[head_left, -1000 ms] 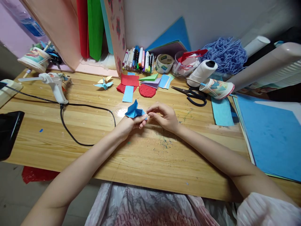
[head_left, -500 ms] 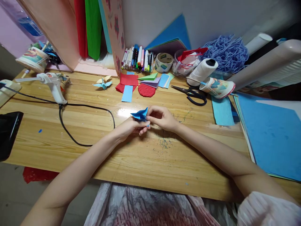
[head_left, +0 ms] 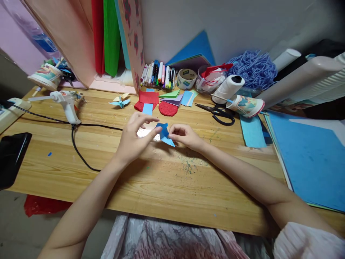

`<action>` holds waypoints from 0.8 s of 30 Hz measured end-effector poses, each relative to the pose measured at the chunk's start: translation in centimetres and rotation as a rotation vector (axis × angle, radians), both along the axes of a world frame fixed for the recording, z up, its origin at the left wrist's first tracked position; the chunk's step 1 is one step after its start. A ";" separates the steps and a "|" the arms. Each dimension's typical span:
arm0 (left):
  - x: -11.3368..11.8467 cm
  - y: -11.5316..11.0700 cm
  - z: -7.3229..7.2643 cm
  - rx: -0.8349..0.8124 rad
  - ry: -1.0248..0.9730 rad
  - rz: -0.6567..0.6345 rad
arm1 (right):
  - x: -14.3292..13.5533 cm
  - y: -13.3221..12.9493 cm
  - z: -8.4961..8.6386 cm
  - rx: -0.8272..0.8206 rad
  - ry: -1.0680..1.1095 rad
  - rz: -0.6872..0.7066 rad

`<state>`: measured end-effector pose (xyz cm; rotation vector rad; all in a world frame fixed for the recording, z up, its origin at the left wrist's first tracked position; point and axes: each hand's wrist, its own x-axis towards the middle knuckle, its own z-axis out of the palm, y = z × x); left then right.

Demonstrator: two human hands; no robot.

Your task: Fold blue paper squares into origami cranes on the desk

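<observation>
A small piece of folded blue paper [head_left: 165, 134] is held over the middle of the wooden table. The thumb and fingers of my right hand [head_left: 185, 136] pinch its right side. My left hand [head_left: 136, 135] is lifted just left of the paper, with thumb and fingers spread apart. Its thumb tip is at the paper's left edge; whether it touches I cannot tell. Behind the hands lie a red crepe paper circle [head_left: 168, 108], a red paper strip [head_left: 149, 97] and a folded paper flower [head_left: 120, 100] in yellow and blue.
A white glue gun [head_left: 67, 106] with a black cord [head_left: 81, 153] stands on the left, near a black phone [head_left: 13, 158]. Black-handled scissors [head_left: 219, 114] lie to the right, before a paper cup [head_left: 246, 106]. Blue paper sheets [head_left: 312, 154] cover the right end of the table [head_left: 175, 201].
My left hand has let go of the blue paper, opened and moved up and left. The paper has turned in my right hand and shows another face. The view has shifted slightly.
</observation>
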<state>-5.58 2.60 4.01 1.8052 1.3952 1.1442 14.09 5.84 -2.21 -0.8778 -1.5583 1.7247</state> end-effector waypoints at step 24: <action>1.0 0.2 -3.1 0.221 0.128 -0.131 | -0.4 -0.3 -0.3 0.112 -0.098 -0.004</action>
